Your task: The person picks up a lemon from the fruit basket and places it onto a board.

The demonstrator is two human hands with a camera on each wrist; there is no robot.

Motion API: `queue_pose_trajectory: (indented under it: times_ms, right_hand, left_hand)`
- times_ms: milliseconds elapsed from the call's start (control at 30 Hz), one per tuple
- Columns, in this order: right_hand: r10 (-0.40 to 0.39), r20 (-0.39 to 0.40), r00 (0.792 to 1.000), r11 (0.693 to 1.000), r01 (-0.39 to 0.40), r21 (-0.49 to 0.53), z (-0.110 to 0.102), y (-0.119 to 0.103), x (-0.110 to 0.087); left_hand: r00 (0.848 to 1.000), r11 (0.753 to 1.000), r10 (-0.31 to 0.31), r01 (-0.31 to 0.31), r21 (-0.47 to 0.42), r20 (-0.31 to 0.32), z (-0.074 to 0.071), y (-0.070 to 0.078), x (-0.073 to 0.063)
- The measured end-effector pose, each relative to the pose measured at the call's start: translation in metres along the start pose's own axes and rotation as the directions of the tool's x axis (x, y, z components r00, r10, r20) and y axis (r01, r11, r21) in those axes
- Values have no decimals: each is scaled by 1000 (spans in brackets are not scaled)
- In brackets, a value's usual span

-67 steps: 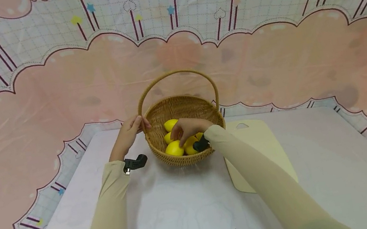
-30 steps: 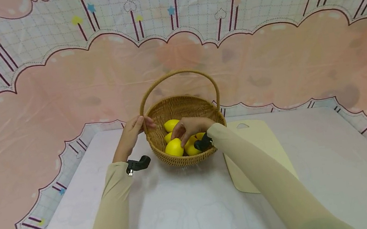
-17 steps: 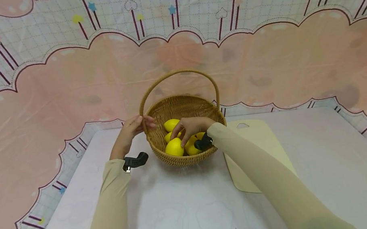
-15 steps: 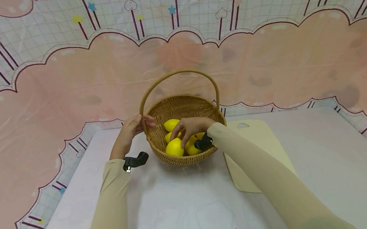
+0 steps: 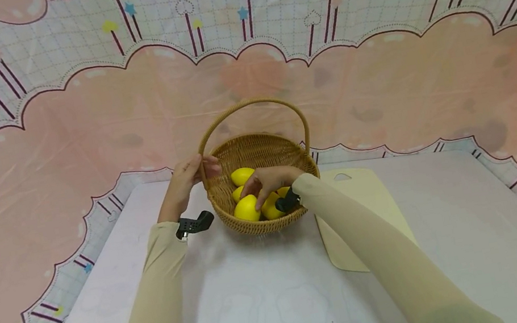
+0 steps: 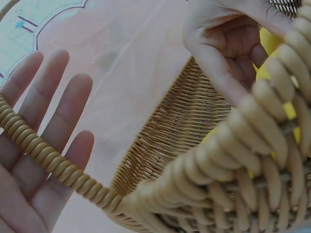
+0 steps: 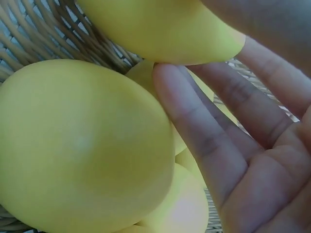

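A woven wicker basket (image 5: pixel 256 149) with a tall arched handle (image 5: pixel 248 102) leans toward me, several yellow lemons inside. My right hand (image 5: pixel 273 178) reaches into it and pinches the front lemon (image 5: pixel 245 210) between thumb and fingers. In the right wrist view the held lemon (image 7: pixel 160 29) is at the top, above a nearer lemon (image 7: pixel 82 145). My left hand (image 5: pixel 183 185) is at the handle's left foot. Seen from the left wrist, its fingers (image 6: pixel 63 114) are straight and spread, with the handle (image 6: pixel 58 165) crossing in front of the palm.
A cream cutting board (image 5: pixel 368 197) lies on the white table (image 5: pixel 252 301) to the right of the basket, partly under my right forearm. A patterned cloth (image 5: pixel 139 130) rises behind the table. Each wrist carries a black camera (image 5: pixel 195 224).
My left hand has shifted slightly up along the handle, and its fingers have loosened. The front lemon is tipped a little more upright between my right fingers. Basket and board stay put.
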State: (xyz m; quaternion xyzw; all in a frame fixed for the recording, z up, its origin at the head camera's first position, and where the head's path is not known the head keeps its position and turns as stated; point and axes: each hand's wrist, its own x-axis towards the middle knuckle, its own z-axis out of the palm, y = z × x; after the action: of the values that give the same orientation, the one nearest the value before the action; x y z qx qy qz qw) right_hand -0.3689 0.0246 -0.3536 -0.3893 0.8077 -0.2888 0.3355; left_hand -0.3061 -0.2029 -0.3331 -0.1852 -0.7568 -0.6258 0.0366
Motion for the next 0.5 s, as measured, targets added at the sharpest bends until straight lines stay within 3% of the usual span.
queue_pose_trajectory:
  times_ms: [300,500]
  right_hand:
    - [7,4,1000,1000,-6,-10,1,0,1]
    - [8,22,1000,1000,-7,-26,0,0,2]
  left_hand:
    - [999,1000,8,-8,5,-37,3,-2,0]
    - [999,1000,-22,21,-9,-30,1,-2,-1]
